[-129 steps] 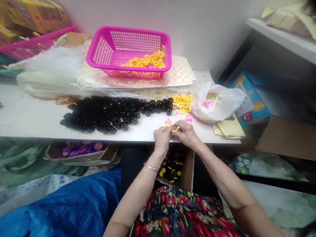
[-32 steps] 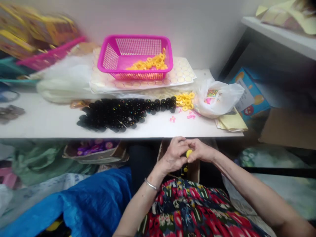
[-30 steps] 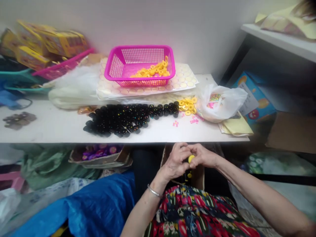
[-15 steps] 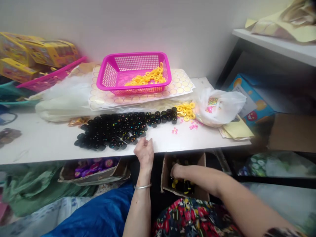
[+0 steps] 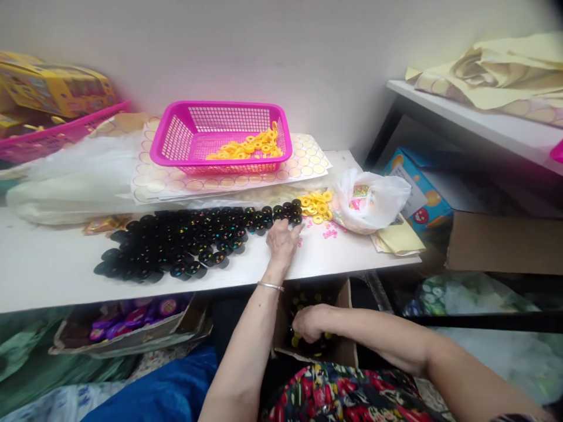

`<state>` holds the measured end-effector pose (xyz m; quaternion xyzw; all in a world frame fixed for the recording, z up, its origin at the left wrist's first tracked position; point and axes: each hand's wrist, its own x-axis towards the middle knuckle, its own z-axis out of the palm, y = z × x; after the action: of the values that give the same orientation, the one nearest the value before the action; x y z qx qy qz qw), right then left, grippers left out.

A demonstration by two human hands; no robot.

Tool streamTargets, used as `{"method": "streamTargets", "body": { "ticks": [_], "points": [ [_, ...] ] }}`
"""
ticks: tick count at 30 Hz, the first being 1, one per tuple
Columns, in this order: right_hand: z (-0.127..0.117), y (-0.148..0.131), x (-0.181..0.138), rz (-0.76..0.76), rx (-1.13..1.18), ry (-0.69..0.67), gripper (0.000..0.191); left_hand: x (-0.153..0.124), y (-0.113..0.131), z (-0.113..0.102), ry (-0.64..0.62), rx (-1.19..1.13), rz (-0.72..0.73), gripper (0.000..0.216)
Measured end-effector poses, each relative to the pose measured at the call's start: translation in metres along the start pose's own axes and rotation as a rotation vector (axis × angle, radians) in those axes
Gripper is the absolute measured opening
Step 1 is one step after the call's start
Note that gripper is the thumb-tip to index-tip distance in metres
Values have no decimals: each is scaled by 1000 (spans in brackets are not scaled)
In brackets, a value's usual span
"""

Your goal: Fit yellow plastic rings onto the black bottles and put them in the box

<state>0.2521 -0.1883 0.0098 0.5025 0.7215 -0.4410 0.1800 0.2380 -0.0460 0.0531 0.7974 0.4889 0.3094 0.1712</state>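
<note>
My left hand (image 5: 282, 239), with a bracelet at the wrist, reaches over the white table to the right end of a group of small black round cups (image 5: 193, 234) dotted with coloured specks. Its thumb is spread from the fingers, and the fingertips are at the nearest cups. Small pink beads (image 5: 331, 232) and a pile of yellow rings (image 5: 317, 205) lie just right of it. Below the table edge, my right hand (image 5: 310, 322) is inside a cardboard box (image 5: 347, 316) holding dark and yellow pieces. Its fingers are curled; what they hold is hidden.
Behind the cups, a pink basket (image 5: 220, 163) with yellow rings stands on printed sheets (image 5: 308, 155). A white plastic bag (image 5: 378, 196) with colourful contents is to the right. A carton of purple items (image 5: 136, 316) stands below left. A shelf (image 5: 461, 111) juts in at right.
My left hand has moved from a fist at the table's front edge forward and right to the end cups, its thumb now spread. My right hand stays in the box. The view has shifted right.
</note>
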Motion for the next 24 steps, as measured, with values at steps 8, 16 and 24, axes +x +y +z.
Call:
{"method": "streamTargets", "body": {
  "ticks": [8, 16, 24],
  "points": [
    [-51, 75, -92, 186, 402, 958, 15, 11, 9, 19, -33, 126, -66, 32],
    [-58, 114, -75, 573, 142, 1319, 20, -13, -2, -17, 138, 64, -55, 22],
    [-56, 109, -68, 488, -68, 1180, 23, -55, -34, -24, -26, -226, -32, 17]
  ]
}}
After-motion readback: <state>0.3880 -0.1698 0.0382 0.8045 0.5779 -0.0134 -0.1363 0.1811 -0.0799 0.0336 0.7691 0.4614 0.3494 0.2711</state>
